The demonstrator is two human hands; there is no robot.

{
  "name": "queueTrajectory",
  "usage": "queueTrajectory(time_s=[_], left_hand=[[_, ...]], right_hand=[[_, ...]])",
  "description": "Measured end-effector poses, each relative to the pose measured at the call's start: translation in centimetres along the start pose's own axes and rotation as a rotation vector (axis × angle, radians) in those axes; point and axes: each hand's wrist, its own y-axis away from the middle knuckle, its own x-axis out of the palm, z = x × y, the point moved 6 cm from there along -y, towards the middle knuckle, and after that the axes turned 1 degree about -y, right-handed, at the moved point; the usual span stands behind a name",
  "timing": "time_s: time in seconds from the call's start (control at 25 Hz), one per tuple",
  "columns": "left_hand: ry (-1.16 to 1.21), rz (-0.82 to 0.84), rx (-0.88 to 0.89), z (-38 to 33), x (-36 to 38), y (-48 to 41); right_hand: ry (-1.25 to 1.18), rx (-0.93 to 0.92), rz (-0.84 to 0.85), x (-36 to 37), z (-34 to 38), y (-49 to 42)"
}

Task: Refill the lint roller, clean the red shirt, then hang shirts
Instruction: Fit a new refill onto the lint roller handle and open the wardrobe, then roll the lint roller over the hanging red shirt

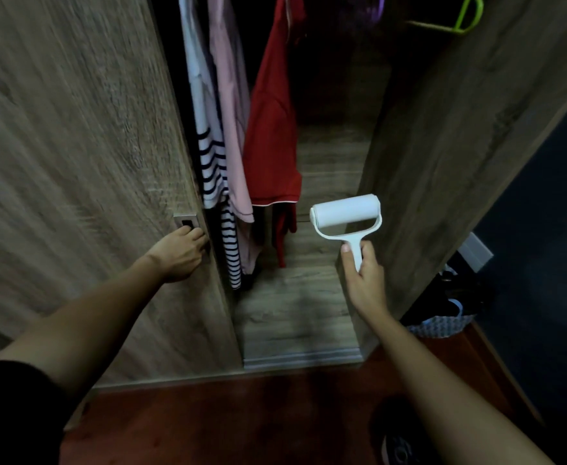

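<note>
Fingers of left hand (181,255) hooked on wardrobe door (84,182) edge; right hand (364,280) clamped on lint roller (345,214) handle. Open door fully, keep roller clear of red shirt (272,142).

Dim room: open wood-grain wardrobe (312,297), dark red floor (241,417), dark wall (550,229) at right.

A home bedroom: wooden sliding-door wardrobe (74,162) with hanging shirts (228,129) above a red floor (241,414).
</note>
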Motion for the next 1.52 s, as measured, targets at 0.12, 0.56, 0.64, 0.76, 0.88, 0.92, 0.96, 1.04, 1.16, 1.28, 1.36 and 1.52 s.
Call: queueTrajectory(time_s=[0.12, 0.56, 0.64, 0.76, 0.88, 0.92, 0.96, 1.04, 1.16, 1.28, 1.36, 1.52], left_hand=[[0.036, 0.05, 0.0, 0.1, 1.2, 1.1], [0.311, -0.308, -0.169, 1.0, -5.6, 0.0], [0.482, -0.637, -0.415, 3.0, -9.8, -1.1], [1.005, -0.677, -0.834, 7.3, -13.2, -4.1], [1.362, -0.599, -1.063, 10.3, -12.8, -7.2], [1.366, -0.555, -1.1, 11.0, -12.4, -8.0], [1.349, -0.504, -1.086, 11.2, -12.6, -8.6], [1.356, -0.492, -0.983, 10.6, -13.5, -9.3], [1.361, -0.664, -1.012, 9.5, -13.6, -6.8], [1.326, -0.86, -1.295, 9.8, -11.2, -2.1], [1.287, -0.942, -1.418, 10.5, -10.9, 0.0], [1.036, -1.027, -1.498, 13.3, -12.3, 2.8]], right_hand=[[0.019, 0.002, 0.009, 0.7, 0.8, 0.0], [0.017, -0.04, 0.024, 0.2, 2.1, -1.1], [0.017, -0.037, 0.026, 0.3, 2.1, -2.1], [0.01, -0.071, 0.052, 0.6, 2.2, -4.1], [0.011, -0.107, 0.071, 0.3, 2.5, -7.4], [-0.002, -0.115, 0.076, 0.3, 2.7, -8.7], [-0.021, -0.121, 0.077, 0.3, 2.9, -9.8], [-0.053, -0.134, 0.072, 0.5, 3.2, -12.1], [-0.111, -0.194, 0.079, 0.9, 3.8, -15.2], [-0.172, -0.253, 0.16, 2.4, 4.4, -17.0], [-0.237, -0.254, 0.25, 4.6, 5.0, -17.3], [-0.351, -0.362, 0.248, 9.2, 10.5, -16.8]])
